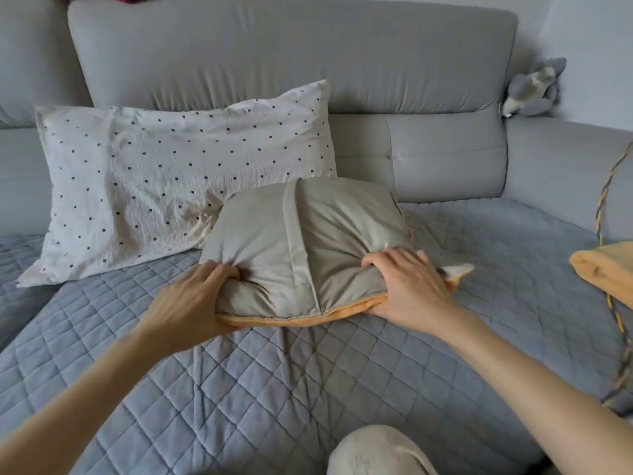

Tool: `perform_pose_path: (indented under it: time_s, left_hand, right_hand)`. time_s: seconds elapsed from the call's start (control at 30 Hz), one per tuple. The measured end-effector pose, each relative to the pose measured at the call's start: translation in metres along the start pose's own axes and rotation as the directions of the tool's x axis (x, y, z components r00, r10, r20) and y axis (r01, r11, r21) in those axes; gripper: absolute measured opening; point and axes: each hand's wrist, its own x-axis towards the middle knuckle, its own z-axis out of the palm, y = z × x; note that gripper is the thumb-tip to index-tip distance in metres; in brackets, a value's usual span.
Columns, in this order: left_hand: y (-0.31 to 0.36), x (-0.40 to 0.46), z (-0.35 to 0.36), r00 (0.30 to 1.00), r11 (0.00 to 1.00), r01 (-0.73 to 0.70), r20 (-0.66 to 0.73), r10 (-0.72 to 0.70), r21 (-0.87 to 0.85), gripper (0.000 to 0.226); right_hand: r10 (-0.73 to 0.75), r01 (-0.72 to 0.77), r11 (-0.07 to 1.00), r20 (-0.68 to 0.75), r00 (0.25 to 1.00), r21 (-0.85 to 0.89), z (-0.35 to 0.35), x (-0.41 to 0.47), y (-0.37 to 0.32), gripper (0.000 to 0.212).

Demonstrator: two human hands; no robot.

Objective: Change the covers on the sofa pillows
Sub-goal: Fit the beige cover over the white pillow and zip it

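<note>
Beige pillow (308,245) lies mid-sofa on grey quilted throw (239,389), orange cover (301,320) edge under its near side. Left hand (191,296) & right hand (407,286) each grip pillow + cover at near corners. Dotted pillow (171,180) just behind-left, touching. Orange cushion (606,269) far right, plush toy (534,87) on grey sofa (291,56) arm.

Grey sofa (445,156), seat covered by a blue-grey quilted throw (239,389). Landmark: beige pillow (301,248), laid on the throw mid-seat, orange cover (342,311) seen along its near edge. Polka-dot pillow (178,180) is propped behind and left of it, against the backrest. Second orange item (606,272) lies well to its right at the frame edge. Grey plush toy (534,87) is perched far behind-right, on the sofa arm.
</note>
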Motion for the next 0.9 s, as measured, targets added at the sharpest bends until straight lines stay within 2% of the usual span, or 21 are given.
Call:
perform_pose_path:
  time_s: [0.07,0.13,0.2,0.23,0.3,0.37,0.47,0.63,0.73,0.83,0.9]
  left_hand:
    - [-0.002,-0.031,0.002,0.995,0.999,-0.012,-0.101,0.008,-0.044,0.078]
    - [0.0,-0.058,0.005,0.97,0.999,0.004,-0.244,-0.015,-0.045,0.071]
    - [0.003,-0.073,0.008,0.938,0.987,0.134,-0.311,-0.155,-0.087,0.075]
    - [0.004,-0.077,0.011,0.921,0.973,0.198,-0.318,-0.226,-0.12,0.076]
    - [0.008,-0.078,0.017,0.903,0.956,0.221,-0.329,-0.275,-0.192,0.072]
    - [0.011,-0.073,0.023,0.899,0.963,0.183,-0.362,-0.246,-0.2,0.072]
    - [0.014,-0.054,0.027,0.899,0.981,0.135,-0.4,-0.18,-0.137,0.073]
    - [0.006,-0.016,0.033,0.948,0.999,-0.016,-0.317,0.005,-0.031,0.075]
    - [0.004,-0.003,0.052,0.967,0.997,-0.026,-0.253,0.043,0.069,0.075]
    - [0.007,0.008,0.06,0.967,0.996,-0.007,-0.253,0.029,0.09,0.052]
    - [0.007,0.01,0.055,0.976,0.996,-0.002,-0.217,0.022,0.09,0.048]
  right_hand:
    - [-0.04,0.029,0.995,-0.126,0.991,-0.09,0.005,-0.027,0.007,0.076]
    - [-0.053,0.024,0.994,-0.263,0.963,-0.11,0.008,-0.048,0.012,0.078]
    - [0.002,-0.048,0.992,-0.359,0.933,-0.119,0.006,-0.059,0.018,0.078]
    - [0.043,-0.098,0.987,-0.374,0.926,-0.129,0.005,-0.061,0.021,0.078]
    - [0.099,-0.152,0.981,-0.355,0.929,-0.124,0.004,-0.06,0.027,0.079]
    - [0.1,-0.137,0.986,-0.327,0.94,-0.092,0.01,-0.058,0.03,0.082]
    - [-0.011,-0.02,0.995,-0.315,0.949,-0.097,0.021,-0.043,0.03,0.086]
    - [-0.141,0.094,0.983,-0.31,0.94,-0.161,0.043,-0.002,0.011,0.088]
    - [-0.147,0.079,0.974,-0.322,0.935,-0.214,0.063,0.019,0.004,0.066]
    - [-0.106,0.014,0.971,-0.38,0.919,-0.239,0.069,0.031,0.005,0.037]
    - [-0.101,0.01,0.972,-0.379,0.92,-0.235,0.065,0.031,0.006,0.032]
